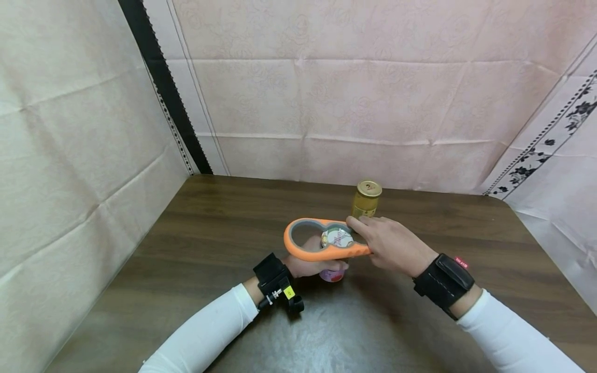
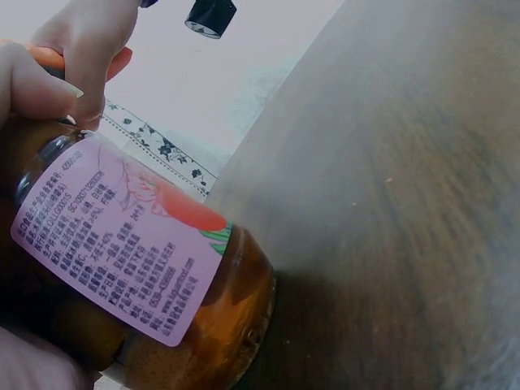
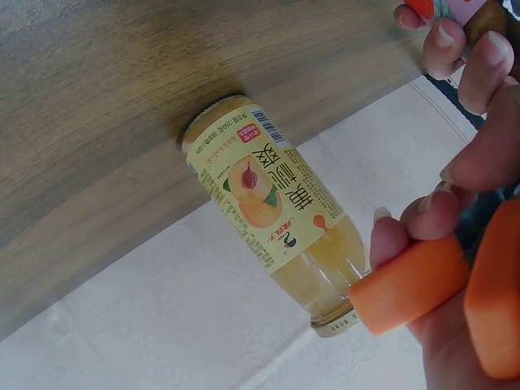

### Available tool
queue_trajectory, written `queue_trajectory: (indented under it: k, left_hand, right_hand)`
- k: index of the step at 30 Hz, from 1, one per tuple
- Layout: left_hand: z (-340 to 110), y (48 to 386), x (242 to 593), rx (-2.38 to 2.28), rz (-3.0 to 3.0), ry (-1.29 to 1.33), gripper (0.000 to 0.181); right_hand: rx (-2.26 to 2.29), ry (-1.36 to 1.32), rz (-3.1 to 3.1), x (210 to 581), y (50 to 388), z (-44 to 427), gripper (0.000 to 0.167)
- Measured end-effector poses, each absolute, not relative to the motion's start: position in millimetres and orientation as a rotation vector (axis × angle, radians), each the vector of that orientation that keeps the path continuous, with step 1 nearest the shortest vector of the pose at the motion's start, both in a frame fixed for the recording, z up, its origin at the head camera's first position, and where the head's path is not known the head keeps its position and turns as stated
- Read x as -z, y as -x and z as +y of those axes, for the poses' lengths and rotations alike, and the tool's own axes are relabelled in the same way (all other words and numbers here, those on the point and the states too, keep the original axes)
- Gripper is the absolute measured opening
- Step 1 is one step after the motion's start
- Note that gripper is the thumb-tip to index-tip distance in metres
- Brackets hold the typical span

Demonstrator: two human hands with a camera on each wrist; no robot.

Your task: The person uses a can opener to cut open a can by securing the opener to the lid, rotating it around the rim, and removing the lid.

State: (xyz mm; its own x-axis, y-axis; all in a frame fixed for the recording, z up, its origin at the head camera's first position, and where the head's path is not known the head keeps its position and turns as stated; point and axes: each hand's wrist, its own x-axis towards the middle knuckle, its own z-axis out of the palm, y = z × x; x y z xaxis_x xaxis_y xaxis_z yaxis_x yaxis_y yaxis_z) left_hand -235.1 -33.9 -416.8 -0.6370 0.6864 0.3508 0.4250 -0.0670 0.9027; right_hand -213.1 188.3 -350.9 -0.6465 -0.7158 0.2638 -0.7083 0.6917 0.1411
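My left hand [image 1: 308,264] grips a glass jar [image 2: 252,301] of dark amber contents with a pink-purple label [image 2: 122,236]. My right hand [image 1: 394,243] holds the right end of an orange jar opener [image 1: 336,253] with grey-lined openings. From above, the jar's patterned lid [image 1: 338,237] shows through the opener's smaller opening; how tightly it sits there I cannot tell. In the right wrist view, the orange opener [image 3: 406,284] lies among the right fingers, and left fingers [image 3: 487,69] curl round the jar at the top corner.
A yellow-labelled peach jar [image 3: 268,195] with a gold lid [image 1: 369,188] stands upright on the wooden table [image 1: 224,217], just beyond the right hand. Pale cloth [image 1: 373,98] hangs behind the table and at both sides.
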Motion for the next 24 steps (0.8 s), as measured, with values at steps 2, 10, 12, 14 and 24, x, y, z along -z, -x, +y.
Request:
queue_trajectory:
  k: [2,10,12,14,24]
  left_hand:
    - [-35.2,231.2,410.7,-1.767,1.981,-1.206,0.069]
    - [-36.2,230.7,407.1,-1.735,1.956,-1.181,0.068]
    - [-35.0,234.9,413.5,-1.737,1.969,-1.189,0.069]
    - [-34.1,239.0,420.9,-1.745,1.968,-1.188,0.07]
    - [-35.4,241.7,424.6,-1.785,1.858,-1.167,0.07]
  right_hand:
    - [0.037,-1.137,-2.602,350.9,213.8,188.8,0.063]
    - [0.034,-1.141,-2.637,348.0,217.0,189.4,0.069]
    - [0.053,-1.147,-2.636,347.3,218.0,189.3,0.07]
    - [0.071,-1.155,-2.632,346.8,218.8,189.4,0.07]
    - [0.116,-1.193,-2.612,346.5,222.6,190.1,0.073]
